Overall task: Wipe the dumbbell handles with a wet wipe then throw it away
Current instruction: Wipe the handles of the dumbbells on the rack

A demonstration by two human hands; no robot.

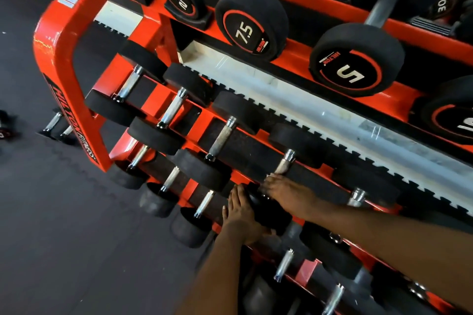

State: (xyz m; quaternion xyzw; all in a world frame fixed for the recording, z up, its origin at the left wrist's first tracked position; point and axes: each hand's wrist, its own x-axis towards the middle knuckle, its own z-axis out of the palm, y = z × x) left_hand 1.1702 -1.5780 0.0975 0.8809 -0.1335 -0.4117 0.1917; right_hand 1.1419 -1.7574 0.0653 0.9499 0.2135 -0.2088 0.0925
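The red dumbbell rack [58,41] fills the view, with several black-headed dumbbells on its tiers. On the middle tier, my right hand [284,193] curls its fingers round the lower end of one knurled steel handle [286,162]. A small pale scrap shows at its fingertips; I cannot tell whether it is the wipe. My left hand [240,215] lies with straight fingers against the side of that dumbbell's near black head [268,215]. Other steel handles [222,137] on the same tier run to the left, untouched.
The top tier holds larger dumbbells marked 7.5 [252,20] and 5 [355,59]. More dumbbells sit on the lowest tier below my arms [284,263]. Dark rubber floor [64,225] spreads to the left, with small dumbbells [55,123] lying on it.
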